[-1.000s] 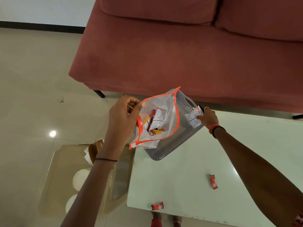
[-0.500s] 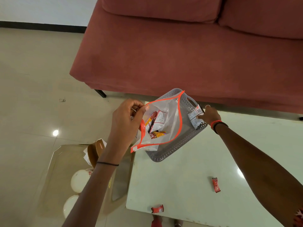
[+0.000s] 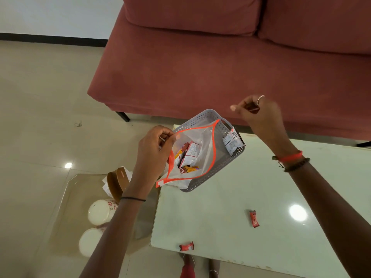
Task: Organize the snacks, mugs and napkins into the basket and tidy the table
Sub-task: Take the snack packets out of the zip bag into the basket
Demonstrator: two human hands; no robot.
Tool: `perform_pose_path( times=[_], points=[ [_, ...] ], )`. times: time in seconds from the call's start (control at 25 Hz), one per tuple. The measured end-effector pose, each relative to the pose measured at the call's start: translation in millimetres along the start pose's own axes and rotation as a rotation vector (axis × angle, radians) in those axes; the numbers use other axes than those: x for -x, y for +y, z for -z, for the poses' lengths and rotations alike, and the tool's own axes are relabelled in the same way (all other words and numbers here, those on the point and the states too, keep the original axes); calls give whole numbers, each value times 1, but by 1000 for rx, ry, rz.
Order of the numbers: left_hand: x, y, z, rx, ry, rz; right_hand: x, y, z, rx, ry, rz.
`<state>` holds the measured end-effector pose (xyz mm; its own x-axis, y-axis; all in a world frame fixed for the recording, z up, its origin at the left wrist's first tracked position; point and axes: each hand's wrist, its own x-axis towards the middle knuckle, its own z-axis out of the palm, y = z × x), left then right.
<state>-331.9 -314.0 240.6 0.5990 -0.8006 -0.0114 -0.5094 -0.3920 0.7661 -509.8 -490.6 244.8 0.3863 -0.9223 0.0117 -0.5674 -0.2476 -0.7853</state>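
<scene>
A grey perforated basket (image 3: 217,173) stands at the far left corner of the pale table (image 3: 251,237). Over its left half hangs a clear plastic bag with an orange rim (image 3: 206,145), holding several snack packets (image 3: 188,155). My left hand (image 3: 154,149) pinches the bag's rim and keeps its mouth wide. A white snack packet (image 3: 232,142) leans inside the basket's right wall. My right hand (image 3: 259,115) hovers above and to the right of the basket, blurred, fingers loosely apart and holding nothing. Two small red packets (image 3: 254,218) (image 3: 186,246) lie on the table.
A low glass side table (image 3: 68,197) to the left carries two white mugs (image 3: 99,211) (image 3: 90,244) and a brown napkin holder with white napkins (image 3: 116,184). A red sofa (image 3: 220,67) runs behind the table. Feet (image 3: 188,265) show under the near edge.
My right hand let go of the white packet inside the basket and rose up and to the right. My left hand still holds the bag.
</scene>
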Motion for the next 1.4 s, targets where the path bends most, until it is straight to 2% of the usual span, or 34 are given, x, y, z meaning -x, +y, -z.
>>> perform_pose_path(
  times=[0.08,0.12,0.2,0.32,0.44,0.52,0.68,0.8,0.96,1.08,1.32,1.4],
  points=[
    [8,6,-1,-13,5,-7,33,-56,25,-68,-264,208],
    [11,8,-1,-16,9,-11,45,-71,24,21,-453,302],
    [20,15,-3,-5,11,-29,62,-75,0,348,-777,469],
    [37,29,-8,6,5,-51,83,-56,-52,671,-1013,512],
    [53,41,-12,39,15,-81,96,-43,-73,776,-1113,439],
    [60,45,-12,57,19,-95,101,-37,-74,840,-1066,420],
    [66,48,-12,62,30,-110,115,-28,-74,933,-912,499],
    [66,46,-14,83,38,-83,113,-29,-67,878,-869,524],
    [60,39,-13,57,36,-63,112,-33,-56,822,-699,675],
    [53,34,-10,40,5,-40,105,-38,-43,824,-722,585],
    [35,27,6,9,-43,-10,95,-73,7,640,-518,689],
    [29,25,12,10,-50,1,88,-96,29,587,-450,657]
  ],
)
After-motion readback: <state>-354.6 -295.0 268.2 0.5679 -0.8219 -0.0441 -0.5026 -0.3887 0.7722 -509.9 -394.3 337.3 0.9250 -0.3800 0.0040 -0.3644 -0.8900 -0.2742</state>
